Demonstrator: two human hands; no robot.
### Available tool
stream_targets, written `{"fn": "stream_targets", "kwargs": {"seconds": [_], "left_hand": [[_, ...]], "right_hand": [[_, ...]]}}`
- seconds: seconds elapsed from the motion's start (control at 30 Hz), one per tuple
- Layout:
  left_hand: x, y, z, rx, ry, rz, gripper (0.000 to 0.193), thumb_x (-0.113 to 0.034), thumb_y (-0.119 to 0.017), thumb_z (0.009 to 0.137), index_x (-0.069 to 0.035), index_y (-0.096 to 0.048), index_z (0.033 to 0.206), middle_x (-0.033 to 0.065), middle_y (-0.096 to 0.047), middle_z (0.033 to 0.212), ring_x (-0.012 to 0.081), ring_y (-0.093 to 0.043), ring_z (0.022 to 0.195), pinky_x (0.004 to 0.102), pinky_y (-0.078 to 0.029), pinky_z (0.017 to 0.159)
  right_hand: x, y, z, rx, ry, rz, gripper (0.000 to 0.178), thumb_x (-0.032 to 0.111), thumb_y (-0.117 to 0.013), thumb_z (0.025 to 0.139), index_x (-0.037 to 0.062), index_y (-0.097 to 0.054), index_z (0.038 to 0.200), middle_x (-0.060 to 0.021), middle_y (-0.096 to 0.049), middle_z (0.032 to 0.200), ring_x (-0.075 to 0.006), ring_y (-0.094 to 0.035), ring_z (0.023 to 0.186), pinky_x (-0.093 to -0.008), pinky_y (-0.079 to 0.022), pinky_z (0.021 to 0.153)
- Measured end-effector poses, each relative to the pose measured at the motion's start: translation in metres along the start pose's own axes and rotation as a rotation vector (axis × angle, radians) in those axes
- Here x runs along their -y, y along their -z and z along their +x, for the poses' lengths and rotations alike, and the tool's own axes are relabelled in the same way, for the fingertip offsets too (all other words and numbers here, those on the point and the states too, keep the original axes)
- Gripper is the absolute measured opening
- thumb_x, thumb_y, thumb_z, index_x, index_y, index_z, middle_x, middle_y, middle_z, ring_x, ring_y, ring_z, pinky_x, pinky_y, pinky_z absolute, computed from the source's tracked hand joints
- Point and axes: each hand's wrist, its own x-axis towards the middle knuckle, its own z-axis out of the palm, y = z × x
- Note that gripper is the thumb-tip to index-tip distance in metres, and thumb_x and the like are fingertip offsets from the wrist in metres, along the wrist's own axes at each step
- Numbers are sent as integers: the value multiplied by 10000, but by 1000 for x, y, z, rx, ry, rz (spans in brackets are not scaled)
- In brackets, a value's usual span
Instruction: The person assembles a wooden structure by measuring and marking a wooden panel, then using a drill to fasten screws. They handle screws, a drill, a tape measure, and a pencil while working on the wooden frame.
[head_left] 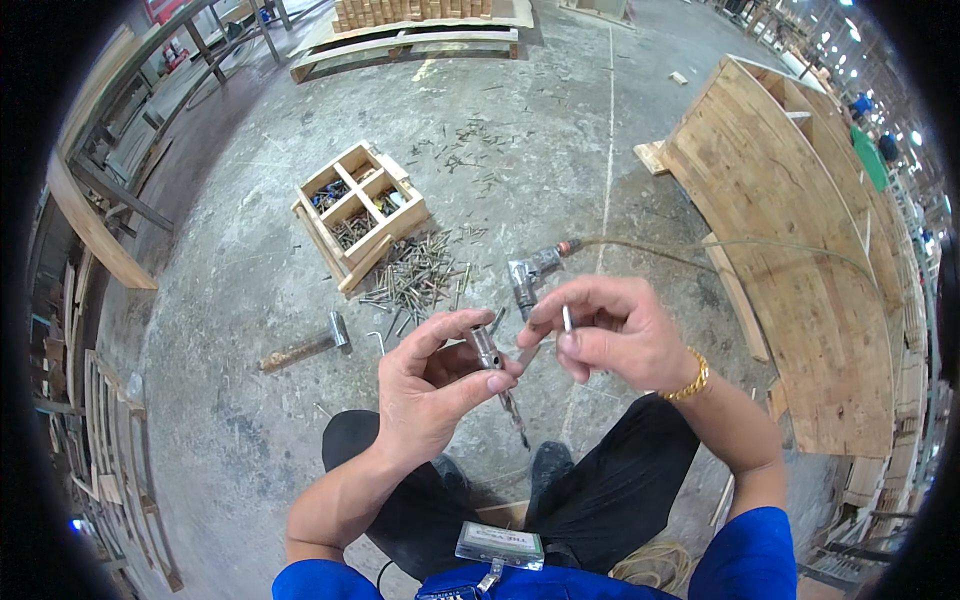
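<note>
My left hand (430, 385) is closed round a drill bit with a shiny metal collar (485, 347); the dark fluted end points down toward my feet. Close on its right, my right hand (630, 335) pinches a small silvery metal pin (567, 318) between thumb and fingers. Part of what the right fingers hold is hidden. Just beyond the right hand, an air drill (522, 278) lies on the concrete floor, its lower part covered by the fingers. A bent hex key (377, 341) rests on the floor beyond my left hand.
A hammer (300, 353) lies at the left. Farther off, a wooden compartment box (376, 245) of hardware stands beside a loose pile of screws (415, 275). An air hose (650, 247) runs right to a large wooden panel structure (790, 260). Stacked wood sits on a pallet (420, 42).
</note>
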Motion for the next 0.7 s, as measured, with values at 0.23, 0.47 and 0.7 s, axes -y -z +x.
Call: {"fn": "stream_targets", "kwargs": {"seconds": [0.23, 0.47, 0.7], "left_hand": [[2, -15, 5, 12, -77, 31, 478, 67, -652, 732, -7, -470, 1168, 143, -578, 986, 232, -631, 847, 358, -549, 742], [6, -9, 2, 41, -68, 6, 466, 105, -642, 737, 17, -472, 1161, 150, -597, 1011, 207, -613, 928, 319, -523, 816], [6, -8, 0, 46, -80, 26, 459, 107, -641, 737, 13, -478, 1156, 146, -596, 1016, 200, -608, 938, 317, -520, 818]], "right_hand": [[-14, -13, -18, -144, -53, 177, 272, 13, -545, 842, -63, -534, 1103, -140, -646, 929, -79, -544, 567, -204, -458, 504], [-8, -24, -18, -241, -79, 1, 229, 57, -592, 834, -61, -584, 1030, -114, -665, 846, -62, -551, 546, -190, -452, 481], [-20, -27, -15, -271, 248, -380, 205, 45, -618, 791, -20, -613, 985, -111, -671, 842, -130, -656, 739, -228, -520, 610]]}}
